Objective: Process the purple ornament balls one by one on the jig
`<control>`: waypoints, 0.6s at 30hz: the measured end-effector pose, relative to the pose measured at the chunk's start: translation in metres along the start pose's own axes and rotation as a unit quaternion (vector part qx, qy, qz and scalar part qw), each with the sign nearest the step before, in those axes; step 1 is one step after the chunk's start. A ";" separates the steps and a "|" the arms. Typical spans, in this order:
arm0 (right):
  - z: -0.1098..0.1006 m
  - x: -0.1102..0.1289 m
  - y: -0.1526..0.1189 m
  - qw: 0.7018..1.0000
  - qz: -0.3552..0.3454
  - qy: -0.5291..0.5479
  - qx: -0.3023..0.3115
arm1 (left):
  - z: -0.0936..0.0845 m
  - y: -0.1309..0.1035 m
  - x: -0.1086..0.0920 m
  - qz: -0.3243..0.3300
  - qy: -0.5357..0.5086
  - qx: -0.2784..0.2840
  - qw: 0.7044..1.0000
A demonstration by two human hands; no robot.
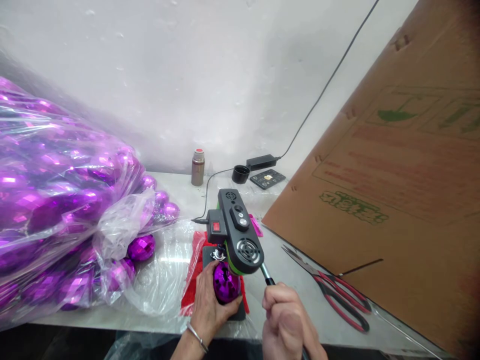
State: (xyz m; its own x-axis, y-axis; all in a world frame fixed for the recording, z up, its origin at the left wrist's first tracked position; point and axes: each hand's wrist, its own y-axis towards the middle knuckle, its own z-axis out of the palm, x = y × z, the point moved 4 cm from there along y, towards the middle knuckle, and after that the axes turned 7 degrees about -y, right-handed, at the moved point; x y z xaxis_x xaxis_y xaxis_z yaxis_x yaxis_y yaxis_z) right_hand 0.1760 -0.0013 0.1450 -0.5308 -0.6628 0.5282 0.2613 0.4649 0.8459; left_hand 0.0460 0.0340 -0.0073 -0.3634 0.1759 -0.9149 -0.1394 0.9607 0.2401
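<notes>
Cradling glossy, mirror-faceted purple ball (227, 284) beneath front end of black machine (240, 231), left hand (209, 300) is curving thumb and fingers around it. Right hand (284, 320) is making fist around metal lever (266, 275). Single ball is undergoing work, apparently partway; many similar balls are filling thin, crinkled clear bag (122, 220), their finished or unfinished state impossible to tell. Soft red cloth (189, 299) is lying under machine on smooth tabletop (318, 331); long-bladed scissors (347, 300) are resting beside brown cardboard (375, 165).

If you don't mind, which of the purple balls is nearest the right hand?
The ball in the left hand, beside the black machine; the other balls lie farther left, in or near the clear bag.
</notes>
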 end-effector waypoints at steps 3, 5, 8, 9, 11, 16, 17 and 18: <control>0.004 0.008 0.005 0.999 0.014 -0.002 -0.039 | 0.000 0.000 0.000 -0.005 -0.004 0.006 1.000; 0.006 0.012 0.008 0.997 0.032 0.001 -0.071 | 0.001 0.000 0.001 -0.007 -0.008 0.004 1.000; 0.007 0.012 0.007 0.996 0.031 0.014 -0.078 | 0.002 0.000 0.001 -0.009 -0.013 -0.002 1.000; 0.007 0.011 0.006 0.997 0.028 0.021 -0.067 | 0.002 -0.001 0.001 -0.011 -0.015 -0.003 1.000; 0.004 0.006 0.001 0.999 0.027 0.031 -0.035 | 0.003 -0.001 0.002 -0.014 -0.017 -0.004 1.000; -0.001 -0.001 -0.006 0.999 0.028 0.036 -0.006 | 0.003 -0.001 0.002 -0.018 -0.015 -0.005 1.000; -0.001 -0.001 -0.006 0.999 0.030 0.035 -0.010 | 0.003 -0.001 0.002 -0.017 -0.013 -0.005 1.000; -0.001 0.000 -0.006 0.999 0.031 0.035 -0.015 | 0.003 -0.001 0.002 -0.015 -0.011 -0.004 1.000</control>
State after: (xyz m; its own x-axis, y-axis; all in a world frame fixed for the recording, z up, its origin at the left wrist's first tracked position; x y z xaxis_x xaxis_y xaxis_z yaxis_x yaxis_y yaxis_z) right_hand 0.1751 -0.0041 0.1400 -0.4557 -0.6725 0.5831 0.3164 0.4899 0.8123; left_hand 0.0481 0.0343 -0.0100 -0.3376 0.1517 -0.9290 -0.1582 0.9637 0.2149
